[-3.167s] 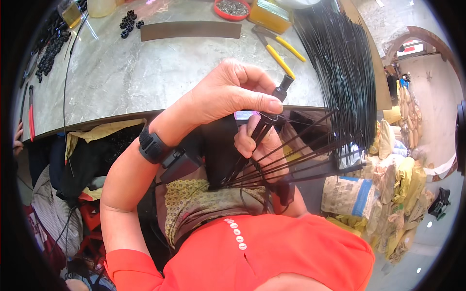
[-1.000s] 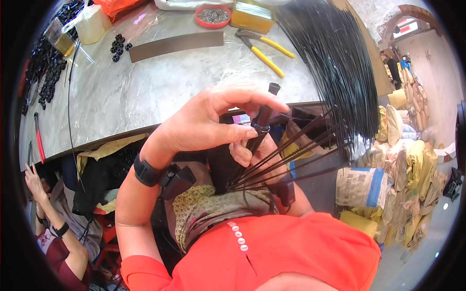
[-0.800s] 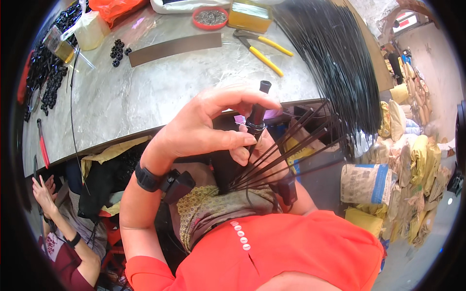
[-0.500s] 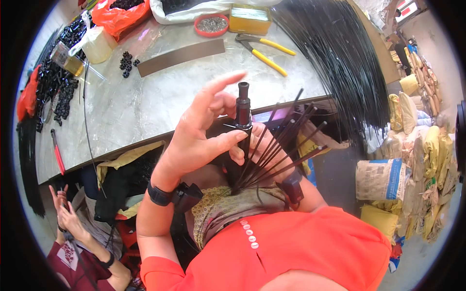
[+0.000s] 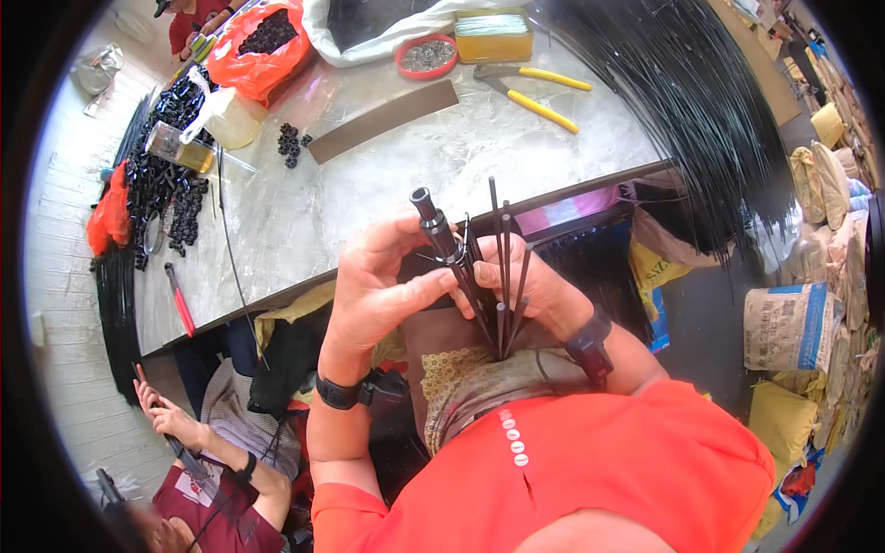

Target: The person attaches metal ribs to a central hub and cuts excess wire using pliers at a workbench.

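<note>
Mid-frame, the left hand [image 5: 373, 290] curls thumb and fingers around a black tubular fitting [image 5: 441, 232]; the right hand [image 5: 551, 293] grips its thin ribs [image 5: 506, 232]. Yellow-handled pliers [image 5: 544, 111] lie on the counter [image 5: 369, 194], upper centre.

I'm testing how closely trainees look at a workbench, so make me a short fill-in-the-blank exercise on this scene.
1. The pliers have ____ handles.
2. The metal bits sit in a round ____ dish.
3. The left hand holds a ____ tube.
4. In the picture, the tube is to the ____ of the right hand.

Missing words: yellow; red; black; left.
</note>
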{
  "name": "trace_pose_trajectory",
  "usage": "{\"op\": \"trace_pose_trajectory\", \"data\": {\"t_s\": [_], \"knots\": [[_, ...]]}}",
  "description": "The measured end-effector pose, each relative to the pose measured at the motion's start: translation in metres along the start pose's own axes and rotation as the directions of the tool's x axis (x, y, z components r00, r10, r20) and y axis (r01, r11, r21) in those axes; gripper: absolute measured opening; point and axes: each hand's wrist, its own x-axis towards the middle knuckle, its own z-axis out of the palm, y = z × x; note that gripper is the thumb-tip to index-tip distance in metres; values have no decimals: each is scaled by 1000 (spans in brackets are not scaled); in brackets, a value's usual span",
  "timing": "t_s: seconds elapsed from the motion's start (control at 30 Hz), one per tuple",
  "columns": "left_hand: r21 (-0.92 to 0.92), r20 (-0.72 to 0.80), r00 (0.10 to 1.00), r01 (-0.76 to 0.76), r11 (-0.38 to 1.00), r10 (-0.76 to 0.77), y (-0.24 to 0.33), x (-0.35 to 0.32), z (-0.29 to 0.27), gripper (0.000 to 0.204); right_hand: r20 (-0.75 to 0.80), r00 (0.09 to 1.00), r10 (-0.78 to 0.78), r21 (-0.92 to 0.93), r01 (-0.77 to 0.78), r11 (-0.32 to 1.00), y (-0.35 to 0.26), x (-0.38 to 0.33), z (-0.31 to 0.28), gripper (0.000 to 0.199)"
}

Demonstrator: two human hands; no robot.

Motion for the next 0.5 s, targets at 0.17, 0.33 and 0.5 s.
{"op": "trace_pose_trajectory", "data": {"t_s": [0.17,0.33,0.5], "knots": [[99,-82,994,-62,993,70,-8,-12,5,52,-80,995,55,37,-52,998,1,0,8,26],[176,-256,966,23,984,23,-3,-20,16,55,-70,993,91,24,-90,996,3,5,11,22],[192,-348,930,-56,980,121,-13,-32,7,56,-31,994,100,17,-100,995,7,10,19,20]]}}
